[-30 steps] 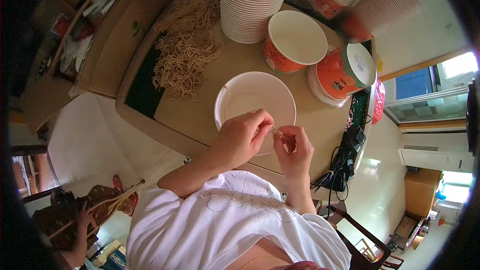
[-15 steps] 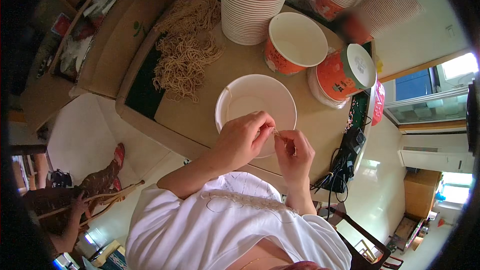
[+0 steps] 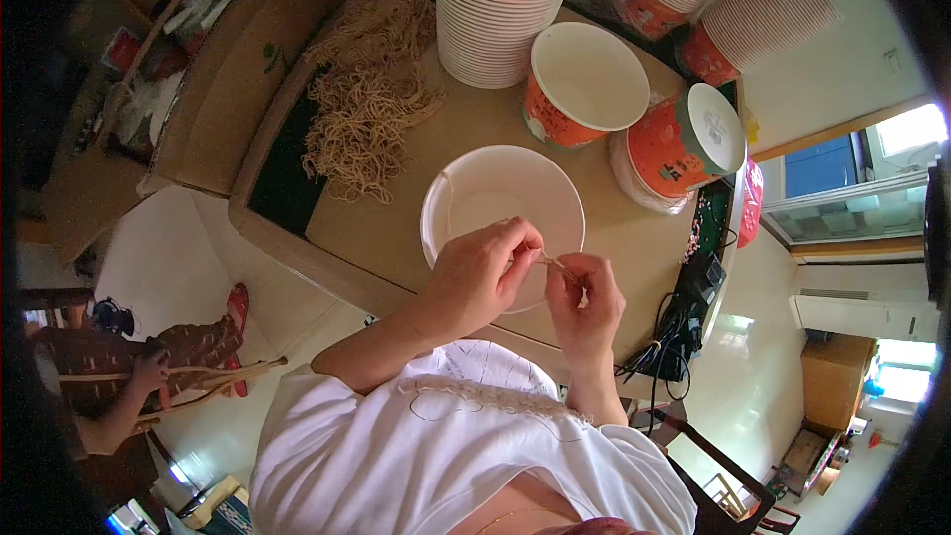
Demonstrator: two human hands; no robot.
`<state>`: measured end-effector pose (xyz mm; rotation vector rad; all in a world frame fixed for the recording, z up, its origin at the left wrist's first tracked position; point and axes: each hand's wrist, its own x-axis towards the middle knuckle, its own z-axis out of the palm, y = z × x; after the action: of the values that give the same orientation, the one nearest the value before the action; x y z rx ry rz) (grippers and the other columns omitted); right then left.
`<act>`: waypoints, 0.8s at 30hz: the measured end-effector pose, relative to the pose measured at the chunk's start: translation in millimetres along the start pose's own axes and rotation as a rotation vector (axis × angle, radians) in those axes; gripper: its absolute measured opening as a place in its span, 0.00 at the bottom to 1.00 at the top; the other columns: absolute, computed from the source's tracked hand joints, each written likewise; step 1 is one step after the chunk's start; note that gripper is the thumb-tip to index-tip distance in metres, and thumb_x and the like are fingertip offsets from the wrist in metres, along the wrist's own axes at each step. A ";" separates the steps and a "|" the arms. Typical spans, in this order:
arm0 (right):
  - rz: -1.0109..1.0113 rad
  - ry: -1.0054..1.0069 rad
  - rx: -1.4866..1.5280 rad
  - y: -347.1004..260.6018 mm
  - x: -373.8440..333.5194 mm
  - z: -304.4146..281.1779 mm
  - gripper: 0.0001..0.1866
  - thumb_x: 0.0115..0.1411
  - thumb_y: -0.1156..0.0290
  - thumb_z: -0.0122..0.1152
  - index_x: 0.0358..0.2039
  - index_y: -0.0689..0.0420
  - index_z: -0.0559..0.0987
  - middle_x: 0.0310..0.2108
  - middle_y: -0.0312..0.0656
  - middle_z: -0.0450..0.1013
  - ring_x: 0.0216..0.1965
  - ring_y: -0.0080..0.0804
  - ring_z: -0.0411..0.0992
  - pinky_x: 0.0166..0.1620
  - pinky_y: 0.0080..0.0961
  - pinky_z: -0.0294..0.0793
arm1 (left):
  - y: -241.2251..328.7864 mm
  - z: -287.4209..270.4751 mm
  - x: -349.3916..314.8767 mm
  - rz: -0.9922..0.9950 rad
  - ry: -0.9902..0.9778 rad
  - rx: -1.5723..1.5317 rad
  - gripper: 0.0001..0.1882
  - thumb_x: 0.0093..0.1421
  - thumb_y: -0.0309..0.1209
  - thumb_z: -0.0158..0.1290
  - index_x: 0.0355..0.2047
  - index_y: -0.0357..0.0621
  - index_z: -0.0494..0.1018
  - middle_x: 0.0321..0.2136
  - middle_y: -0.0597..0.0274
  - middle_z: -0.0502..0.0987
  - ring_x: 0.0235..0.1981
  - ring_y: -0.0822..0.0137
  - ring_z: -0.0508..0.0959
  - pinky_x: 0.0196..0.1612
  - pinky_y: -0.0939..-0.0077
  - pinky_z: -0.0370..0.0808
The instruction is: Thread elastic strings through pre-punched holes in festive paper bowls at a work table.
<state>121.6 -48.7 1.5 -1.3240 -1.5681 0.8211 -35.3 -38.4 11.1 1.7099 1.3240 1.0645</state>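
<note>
My left hand (image 3: pixel 485 267) and my right hand (image 3: pixel 586 305) meet over the near side of a white paper bucket (image 3: pixel 520 178). Each pinches a thin beige string (image 3: pixel 552 262), and a short stretch of it shows between the fingertips. More string hangs down the bucket's left inner wall; whether it is the same piece I cannot tell. To the far left lies a tangled heap of beige string (image 3: pixel 362 129) on the cardboard-covered tabletop (image 3: pixel 466 119).
Behind stand a tall stack of paper buckets (image 3: pixel 500 20), an open orange bucket (image 3: pixel 589 79) and an upturned one (image 3: pixel 684 139). Black cables (image 3: pixel 669 332) lie at the right edge. At left, a seated person (image 3: pixel 129 367) holds wooden sticks (image 3: pixel 223 372).
The string now shows more plainly between my fingertips. The bucket has shifted slightly left. The person at left has moved, and their arm and sticks are in a different position.
</note>
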 end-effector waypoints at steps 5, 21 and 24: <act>-0.066 -0.024 -0.052 4.6 1.2 -0.9 0.07 0.52 0.83 0.62 0.31 0.61 0.76 0.24 0.36 0.69 0.21 0.16 0.64 0.23 0.14 0.62 | 0.4 0.5 0.3 -0.013 0.002 -0.024 0.03 0.59 0.24 0.51 0.32 0.40 0.67 0.27 0.56 0.75 0.27 0.56 0.77 0.28 0.65 0.72; -0.042 -0.042 -0.119 4.0 3.7 0.1 0.05 0.52 0.82 0.64 0.31 0.61 0.79 0.21 0.36 0.72 0.19 0.15 0.65 0.22 0.13 0.62 | -2.5 2.6 1.1 0.009 -0.009 -0.012 0.03 0.60 0.25 0.50 0.32 0.40 0.67 0.26 0.54 0.75 0.26 0.55 0.77 0.29 0.64 0.71; -0.034 -0.037 -0.120 6.2 2.5 0.6 0.05 0.52 0.82 0.64 0.30 0.61 0.80 0.21 0.36 0.72 0.18 0.15 0.65 0.21 0.14 0.62 | -5.1 3.8 0.6 0.071 0.020 0.053 0.03 0.60 0.26 0.50 0.32 0.41 0.67 0.25 0.55 0.74 0.26 0.55 0.76 0.28 0.64 0.71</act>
<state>123.3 -45.0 -3.7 -1.3702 -1.6863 0.7443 -33.8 -36.9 5.0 1.8019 1.3229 1.0983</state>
